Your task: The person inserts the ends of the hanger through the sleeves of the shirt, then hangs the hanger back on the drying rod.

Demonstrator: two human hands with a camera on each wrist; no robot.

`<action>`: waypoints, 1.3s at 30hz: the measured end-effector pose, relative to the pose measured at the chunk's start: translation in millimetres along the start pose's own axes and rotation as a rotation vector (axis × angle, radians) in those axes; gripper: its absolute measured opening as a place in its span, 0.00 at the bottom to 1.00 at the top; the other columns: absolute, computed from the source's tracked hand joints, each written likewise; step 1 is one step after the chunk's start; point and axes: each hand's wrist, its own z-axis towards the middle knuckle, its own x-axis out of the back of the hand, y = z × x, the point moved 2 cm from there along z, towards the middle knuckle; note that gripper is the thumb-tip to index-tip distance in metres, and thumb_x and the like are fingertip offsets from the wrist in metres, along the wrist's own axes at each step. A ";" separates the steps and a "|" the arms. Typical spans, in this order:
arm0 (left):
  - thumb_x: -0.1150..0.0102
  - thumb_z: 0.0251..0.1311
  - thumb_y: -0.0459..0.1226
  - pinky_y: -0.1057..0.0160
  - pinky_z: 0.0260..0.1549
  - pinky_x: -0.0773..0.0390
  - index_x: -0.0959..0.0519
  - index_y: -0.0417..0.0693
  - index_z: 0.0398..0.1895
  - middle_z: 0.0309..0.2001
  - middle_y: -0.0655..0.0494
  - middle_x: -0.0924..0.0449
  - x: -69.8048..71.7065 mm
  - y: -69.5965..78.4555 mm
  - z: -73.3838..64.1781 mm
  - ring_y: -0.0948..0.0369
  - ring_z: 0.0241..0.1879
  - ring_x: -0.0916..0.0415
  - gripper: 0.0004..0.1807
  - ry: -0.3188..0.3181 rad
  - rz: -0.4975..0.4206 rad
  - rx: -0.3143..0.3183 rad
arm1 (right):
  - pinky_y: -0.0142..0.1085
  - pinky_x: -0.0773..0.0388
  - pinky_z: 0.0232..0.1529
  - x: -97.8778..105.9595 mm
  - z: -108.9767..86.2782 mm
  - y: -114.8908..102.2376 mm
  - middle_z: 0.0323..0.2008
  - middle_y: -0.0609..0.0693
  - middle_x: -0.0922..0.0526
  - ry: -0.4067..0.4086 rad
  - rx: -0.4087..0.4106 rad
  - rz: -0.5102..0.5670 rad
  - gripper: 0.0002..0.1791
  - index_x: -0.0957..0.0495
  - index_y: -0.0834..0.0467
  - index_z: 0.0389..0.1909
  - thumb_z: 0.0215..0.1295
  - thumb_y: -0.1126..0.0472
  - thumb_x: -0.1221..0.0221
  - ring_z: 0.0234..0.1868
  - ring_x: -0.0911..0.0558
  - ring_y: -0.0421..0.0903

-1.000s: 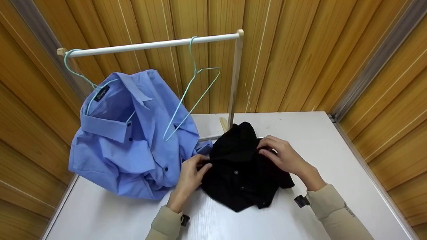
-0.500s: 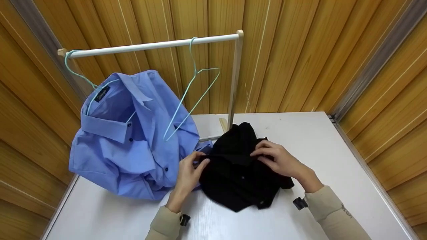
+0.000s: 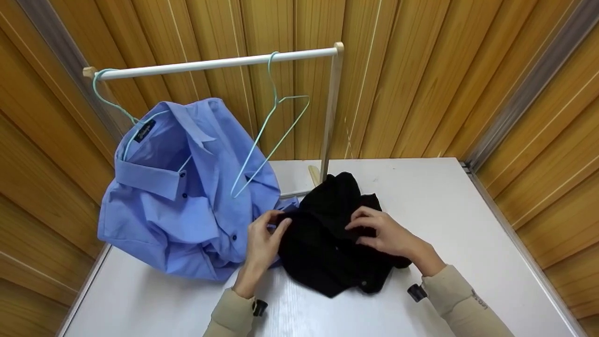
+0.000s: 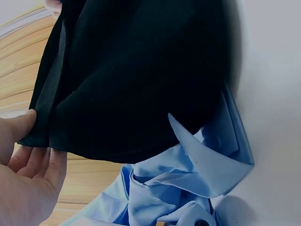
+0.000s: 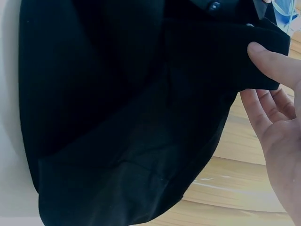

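A black button-up shirt (image 3: 313, 257) lies bunched over the white tabletop in the head view. On its left side, my left hand (image 3: 260, 241) pinches a folded edge between thumb and fingers; the left wrist view shows this strip of black cloth (image 4: 51, 94) close up. My right hand (image 3: 390, 234) holds the shirt's other side. In the right wrist view, its thumb lies on a stiff, collar-like band (image 5: 211, 56) and its fingers are behind. Small buttons (image 5: 214, 6) show near that band.
A small clothes rack (image 3: 215, 62) stands behind. From it hang a blue shirt (image 3: 187, 224) on a mint wire hanger, left of the black shirt, and a bare mint hanger (image 3: 255, 146). Wood-panelled walls (image 3: 402, 93) enclose the white table (image 3: 444, 201).
My right hand has moved left and slightly down along the black shirt's upper edge. My left hand has risen slightly with its edge, and the shirt's front has folded over differently.
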 end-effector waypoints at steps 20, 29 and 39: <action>0.29 0.62 0.30 0.54 0.42 0.16 0.18 0.37 0.53 0.47 0.47 0.16 2.8 -5.0 -0.8 0.50 0.45 0.18 0.17 -0.237 -0.130 0.094 | 0.25 0.21 0.43 20.9 13.5 -4.6 0.38 0.52 0.12 0.339 -0.069 -0.094 0.19 0.13 0.61 0.41 0.50 0.82 0.30 0.37 0.13 0.51; 0.28 0.60 0.29 0.58 0.38 0.16 0.16 0.37 0.47 0.42 0.50 0.15 4.7 -4.5 2.6 0.52 0.41 0.17 0.12 -0.214 -0.108 0.036 | 0.25 0.20 0.37 31.5 29.3 -42.4 0.33 0.58 0.13 0.442 -0.177 -0.101 0.14 0.15 0.69 0.36 0.49 0.85 0.31 0.33 0.14 0.50; 0.26 0.52 0.22 0.54 0.33 0.15 0.15 0.32 0.43 0.37 0.44 0.14 9.6 12.8 11.4 0.49 0.36 0.15 0.14 -0.015 -0.105 -0.095 | 0.24 0.22 0.38 37.6 38.4 -51.7 0.34 0.57 0.13 0.466 -0.257 -0.122 0.11 0.16 0.70 0.37 0.53 0.82 0.30 0.34 0.15 0.47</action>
